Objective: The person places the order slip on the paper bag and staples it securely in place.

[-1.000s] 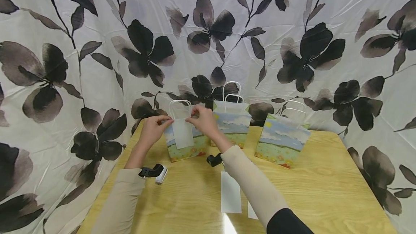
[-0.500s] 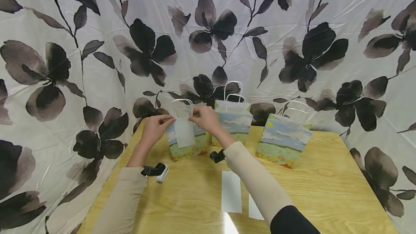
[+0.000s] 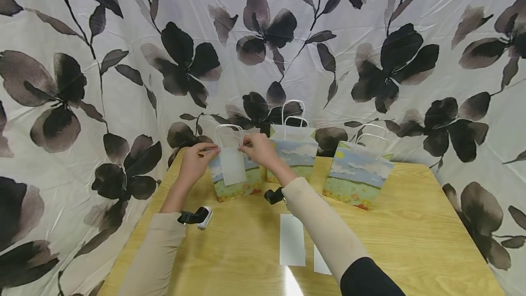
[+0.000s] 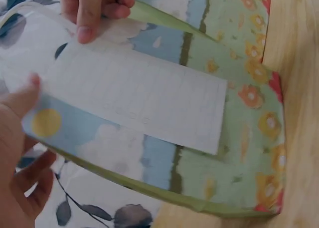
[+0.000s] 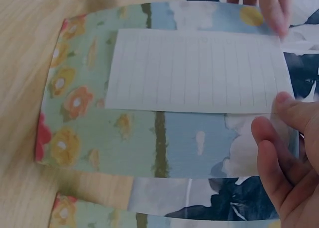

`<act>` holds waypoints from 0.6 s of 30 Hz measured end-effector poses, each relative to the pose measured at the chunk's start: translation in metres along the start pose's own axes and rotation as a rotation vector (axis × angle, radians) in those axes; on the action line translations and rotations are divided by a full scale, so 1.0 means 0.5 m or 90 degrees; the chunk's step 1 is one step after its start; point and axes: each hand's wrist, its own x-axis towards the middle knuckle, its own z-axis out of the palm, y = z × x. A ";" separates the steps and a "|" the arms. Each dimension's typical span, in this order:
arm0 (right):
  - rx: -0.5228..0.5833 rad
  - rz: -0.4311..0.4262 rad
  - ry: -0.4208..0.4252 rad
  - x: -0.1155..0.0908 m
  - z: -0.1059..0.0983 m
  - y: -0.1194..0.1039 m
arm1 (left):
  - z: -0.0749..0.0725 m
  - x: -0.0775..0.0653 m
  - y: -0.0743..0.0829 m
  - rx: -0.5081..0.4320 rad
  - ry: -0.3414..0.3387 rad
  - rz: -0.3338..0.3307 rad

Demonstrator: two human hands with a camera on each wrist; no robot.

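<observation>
A small gift bag (image 3: 242, 185) with a sky-and-meadow print and white handles stands at the table's far left. Against its front hangs a white lined paper slip (image 3: 233, 166). My left hand (image 3: 213, 151) pinches the slip's top left corner and my right hand (image 3: 243, 150) pinches its top right corner, both at the bag's rim. In the left wrist view the slip (image 4: 139, 98) lies across the bag (image 4: 244, 118). The right wrist view shows the slip (image 5: 199, 71) on the bag (image 5: 129, 138) with my right fingers (image 5: 284, 133) at its end.
Two more printed bags stand further right, one (image 3: 295, 152) just behind my right wrist and one (image 3: 356, 175) apart from it. Two white slips (image 3: 291, 240) (image 3: 319, 260) lie flat on the wooden table (image 3: 411, 241). A flowered cloth hangs behind and beside the table.
Both hands keep the slip's top corners at the bag's rim and have hardly moved. Only the view has shifted a little.
</observation>
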 end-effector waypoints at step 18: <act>0.033 -0.004 -0.004 0.003 -0.008 0.009 | 0.005 -0.219 -0.114 -0.045 0.055 -0.092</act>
